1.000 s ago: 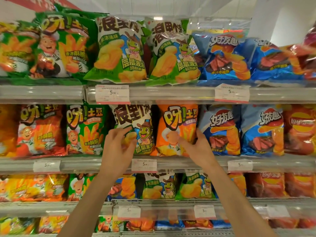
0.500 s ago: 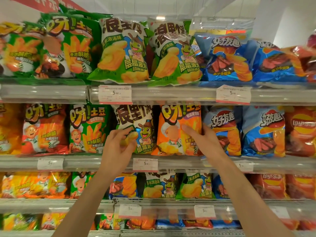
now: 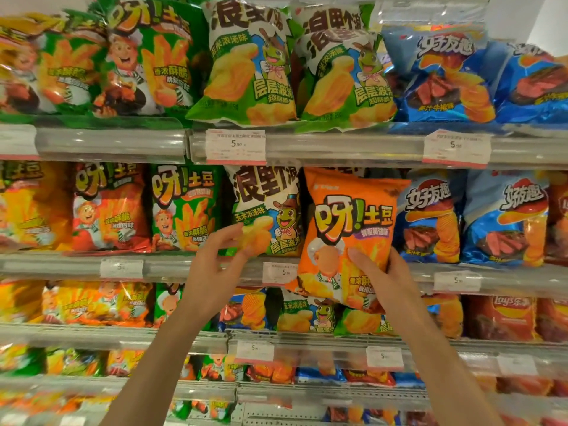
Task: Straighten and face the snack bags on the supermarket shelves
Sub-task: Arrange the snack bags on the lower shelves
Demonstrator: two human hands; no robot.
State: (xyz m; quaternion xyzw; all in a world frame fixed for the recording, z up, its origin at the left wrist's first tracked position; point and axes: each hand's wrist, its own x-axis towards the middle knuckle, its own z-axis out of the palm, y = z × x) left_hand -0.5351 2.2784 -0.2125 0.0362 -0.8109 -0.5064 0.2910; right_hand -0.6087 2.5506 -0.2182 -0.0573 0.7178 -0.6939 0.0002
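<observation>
In the centre of the frame, the right hand [image 3: 388,281] grips the orange bag [image 3: 350,229] at its lower right side. The bag is upright, tilted slightly, its bottom hanging in front of the shelf edge [image 3: 172,267]. The left hand [image 3: 219,262], fingers relaxed, touches the green bag [image 3: 266,210] just left.

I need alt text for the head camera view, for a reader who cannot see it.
A person's right hand grips an orange snack bag, pulled forward off the second shelf and tilted. The left hand touches the green-and-white bag beside it with loosely bent fingers. Colourful snack bags fill every shelf.
</observation>
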